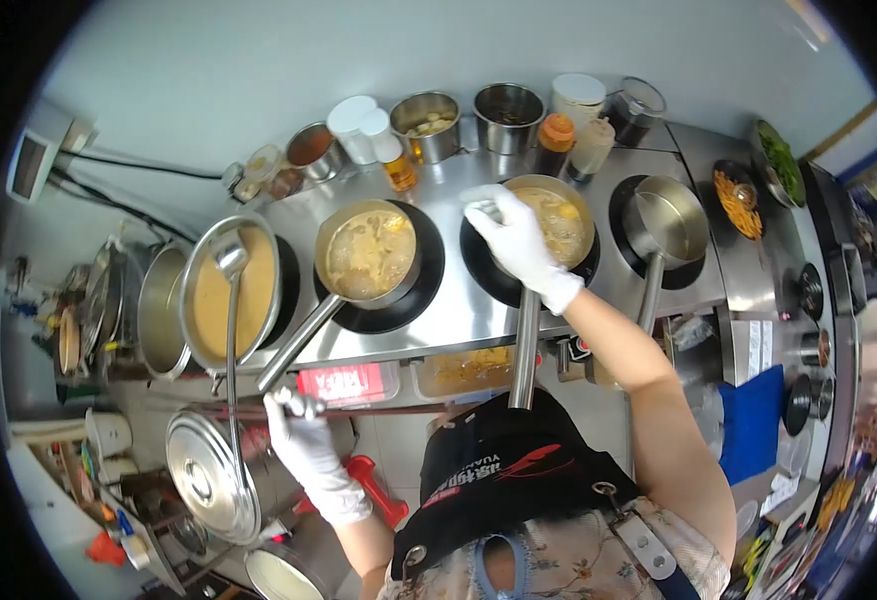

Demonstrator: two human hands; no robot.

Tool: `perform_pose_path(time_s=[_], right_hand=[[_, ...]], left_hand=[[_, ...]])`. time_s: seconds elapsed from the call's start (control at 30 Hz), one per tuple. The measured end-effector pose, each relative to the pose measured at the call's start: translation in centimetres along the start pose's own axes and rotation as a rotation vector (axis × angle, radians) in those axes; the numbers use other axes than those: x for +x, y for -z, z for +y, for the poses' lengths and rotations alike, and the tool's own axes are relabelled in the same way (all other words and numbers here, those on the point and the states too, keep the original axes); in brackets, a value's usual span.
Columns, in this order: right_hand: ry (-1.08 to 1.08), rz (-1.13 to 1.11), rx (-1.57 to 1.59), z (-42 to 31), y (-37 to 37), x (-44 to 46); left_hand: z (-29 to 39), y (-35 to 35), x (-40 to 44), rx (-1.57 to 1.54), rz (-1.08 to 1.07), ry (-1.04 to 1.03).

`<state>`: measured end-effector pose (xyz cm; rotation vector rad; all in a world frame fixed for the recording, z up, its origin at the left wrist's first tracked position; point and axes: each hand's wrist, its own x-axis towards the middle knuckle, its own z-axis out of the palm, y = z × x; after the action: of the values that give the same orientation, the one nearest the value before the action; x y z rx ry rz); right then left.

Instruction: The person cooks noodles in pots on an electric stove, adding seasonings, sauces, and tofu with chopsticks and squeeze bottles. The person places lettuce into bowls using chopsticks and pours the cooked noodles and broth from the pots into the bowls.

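On the stovetop (pixel 438 315), the middle saucepan (pixel 590 232) holds bubbling cloudy broth with yellow pieces. The gloved right hand (pixel 511 235) is over its left side with the fingers bent; whether they are clamped on anything, I cannot tell. The left saucepan (pixel 411 276) holds similar bubbling broth, and its handle (pixel 300 343) slants near-left. The gloved left hand (pixel 303 435) is just beside the handle's end, fingers curled by something shiny; I cannot tell whether they grip it. Farther left, a wide basin (pixel 187 300) holds thick tan liquid and a ladle (pixel 228 256). The right saucepan (pixel 642 238) holds thin, clear-looking liquid. Along the far side, one steel pot (pixel 439 149) contains pale pieces, another (pixel 508 138) something dark.
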<state>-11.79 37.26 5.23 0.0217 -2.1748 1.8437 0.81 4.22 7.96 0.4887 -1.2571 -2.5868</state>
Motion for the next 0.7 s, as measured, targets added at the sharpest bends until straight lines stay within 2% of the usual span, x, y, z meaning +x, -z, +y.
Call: perform_pose_path(time_s=[0.07,0.13,0.2,0.23,0.27,0.33,0.4,0.47,0.63,0.7], right_hand=[[-0.038,0.112,-0.118,2.9,-0.7,2.3],[0.009,0.398,-0.036,6.5,0.5,4.9],[-0.074,0.657,-0.25,7.4,3.1,7.3],[-0.036,0.783,-0.286,11.5,4.8,9.3],[-0.044,0.817,-0.404,14.8,6.6,10.9],[-0.051,0.68,-0.347,19.0,9.7,13.2],[-0.176,0.726,-0.444,17.2,9.1,13.4],[-0.147,0.694,-0.319,16.1,8.6,13.8],[-0.112,0.733,-0.397,18.7,8.6,15.9],[-0.141,0.866,-0.343,19.0,8.2,16.5]], left_hand=[[1.0,1.7,0.6,0.025,-0.056,0.011],[1.4,2.6,1.2,0.078,-0.047,0.004],[1.6,3.5,1.8,0.111,-0.022,0.016],[1.5,3.7,2.1,0.091,-0.03,0.029],[1.3,3.5,2.3,0.089,-0.03,0.033],[1.0,2.9,2.5,0.088,-0.023,0.032],[0.7,2.0,2.7,0.082,-0.006,0.043],[0.4,0.5,2.5,0.077,-0.015,0.037],[-0.3,-1.8,2.2,0.078,0.04,0.059],[-0.7,-2.2,2.1,0.076,0.072,0.044]])
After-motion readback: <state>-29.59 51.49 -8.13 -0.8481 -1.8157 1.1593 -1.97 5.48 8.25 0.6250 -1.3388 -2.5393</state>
